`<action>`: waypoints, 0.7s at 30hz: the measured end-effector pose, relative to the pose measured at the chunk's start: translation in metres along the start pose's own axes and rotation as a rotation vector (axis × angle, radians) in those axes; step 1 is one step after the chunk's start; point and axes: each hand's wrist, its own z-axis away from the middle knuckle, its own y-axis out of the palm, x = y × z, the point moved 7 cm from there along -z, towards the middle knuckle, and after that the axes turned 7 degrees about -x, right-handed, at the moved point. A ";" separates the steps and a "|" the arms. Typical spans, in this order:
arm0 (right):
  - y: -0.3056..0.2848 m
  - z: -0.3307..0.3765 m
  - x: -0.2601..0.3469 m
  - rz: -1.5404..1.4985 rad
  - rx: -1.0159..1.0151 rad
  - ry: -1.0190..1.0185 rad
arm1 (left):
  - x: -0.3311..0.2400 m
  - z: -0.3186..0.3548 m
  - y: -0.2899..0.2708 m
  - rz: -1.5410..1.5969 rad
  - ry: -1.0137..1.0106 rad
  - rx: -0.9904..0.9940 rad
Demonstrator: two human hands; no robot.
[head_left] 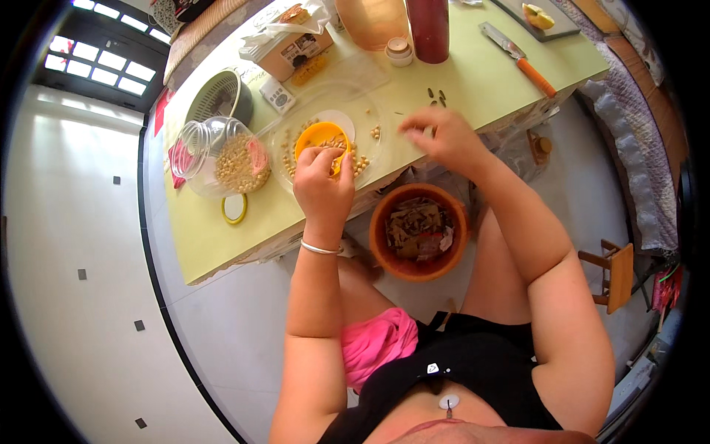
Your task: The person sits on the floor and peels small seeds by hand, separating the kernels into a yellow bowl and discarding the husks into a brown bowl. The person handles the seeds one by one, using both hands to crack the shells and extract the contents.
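My left hand pinches the near rim of a small round yellow bowl, with pale round beans in it. The bowl is over a wide clear plastic tray, where more pale beans lie scattered around it. To the right, my right hand is lifted over the table's near edge, fingers loosely bent and slightly blurred, with nothing visible in them. Several small dark beans lie on the table just beyond it. Left of the tray, a clear plastic jar of pale beans rests on its side.
A green strainer basket, white timer, tissue box and dark red cylinder stand on the pale green table. An orange-handled knife lies at right. An orange bucket with scraps stands below, between my legs.
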 end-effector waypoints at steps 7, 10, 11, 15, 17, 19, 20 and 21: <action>-0.022 -0.024 -0.057 0.464 -0.310 -0.072 | -0.007 0.002 0.006 0.085 0.003 0.014; -0.006 -0.027 -0.052 0.404 -0.107 -0.063 | -0.011 0.004 0.008 0.115 0.061 -0.001; -0.001 -0.026 -0.050 0.387 -0.049 -0.077 | -0.012 0.004 0.009 0.125 0.081 -0.004; -0.006 -0.015 -0.053 0.060 -0.056 0.062 | -0.016 0.004 0.010 0.144 0.090 0.005; -0.019 -0.015 -0.044 0.177 -0.172 -0.018 | -0.015 0.004 0.008 0.153 0.047 0.015; -0.023 -0.016 -0.045 0.248 -0.186 0.005 | -0.016 0.004 0.008 0.154 0.076 0.007; -0.025 -0.016 -0.045 0.284 -0.195 0.016 | -0.017 0.004 0.009 0.157 0.091 0.003; -0.023 -0.015 -0.044 0.295 -0.185 0.018 | -0.018 0.004 0.009 0.158 0.103 0.003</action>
